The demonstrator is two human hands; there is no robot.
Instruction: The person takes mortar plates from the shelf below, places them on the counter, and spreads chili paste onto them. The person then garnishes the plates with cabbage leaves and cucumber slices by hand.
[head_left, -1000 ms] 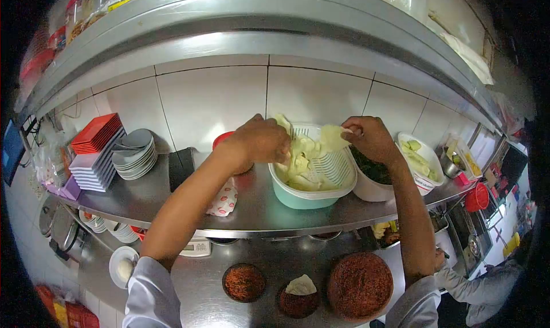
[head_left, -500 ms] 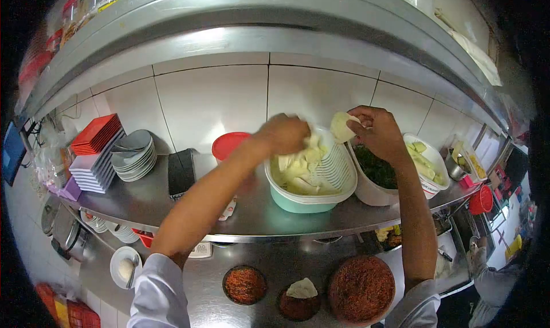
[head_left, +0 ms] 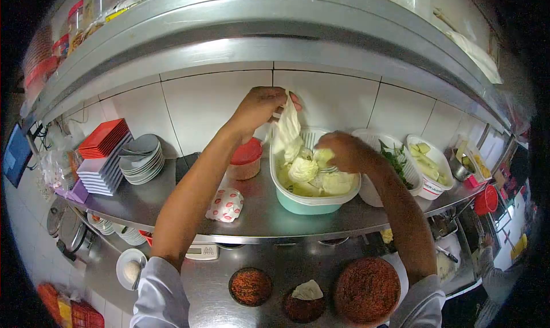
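Three rounds of coarse red paste [head_left: 367,288] sit nearest, on the steel counter [head_left: 206,296]. Shelf [head_left: 258,226] above: teal basin [head_left: 312,206], white strainer [head_left: 311,137] inside, heaped with pale cabbage leaves [head_left: 303,170]. Right hand [head_left: 350,152] hangs low over the strainer's right side, fingers bent — cannot tell whether they grip. Left hand [head_left: 260,110] is raised, pinching one limp cabbage leaf [head_left: 287,127] over the heap — white tiled wall [head_left: 212,96] behind.

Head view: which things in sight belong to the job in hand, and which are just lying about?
In the job:
pale leaf, hanging from the left hand
basin of leaves, with the right hand over it

Apparently just lying about:
red-lidded tub
grey plates
red trays
scale
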